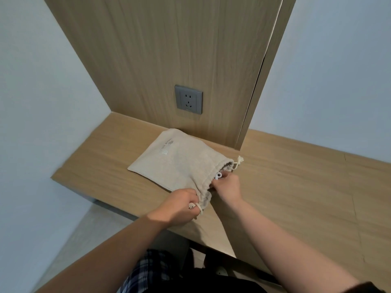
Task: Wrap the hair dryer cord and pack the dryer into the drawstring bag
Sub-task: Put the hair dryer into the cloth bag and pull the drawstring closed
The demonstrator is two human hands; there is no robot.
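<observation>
The drawstring bag (179, 163) lay flat on the wooden desk (296, 187), its closed bottom pointing to 10 o'clock and its gathered mouth to 4 o'clock. Of the hair dryer (218, 176) only a small white part showed in the mouth; the rest was hidden inside the cloth. The right hand (227, 186) was at the mouth from the 4 o'clock side, its fingers curled and pinching that white part. The left hand (182, 205) was at the bag's 6 o'clock corner and gripped the bunched rim, with a loop of the pale drawstring (197, 208) lying round one finger. The string's other end, a frayed knot (240, 160), lay on the desk at 3 o'clock of the mouth. The two hands were close, the rim between them. At 12 o'clock of the bag a grey wall socket (188, 99) sat in the upright wood panel (169, 49). A plaid cloth (148, 269) showed below the desk's edge at 6 o'clock.
</observation>
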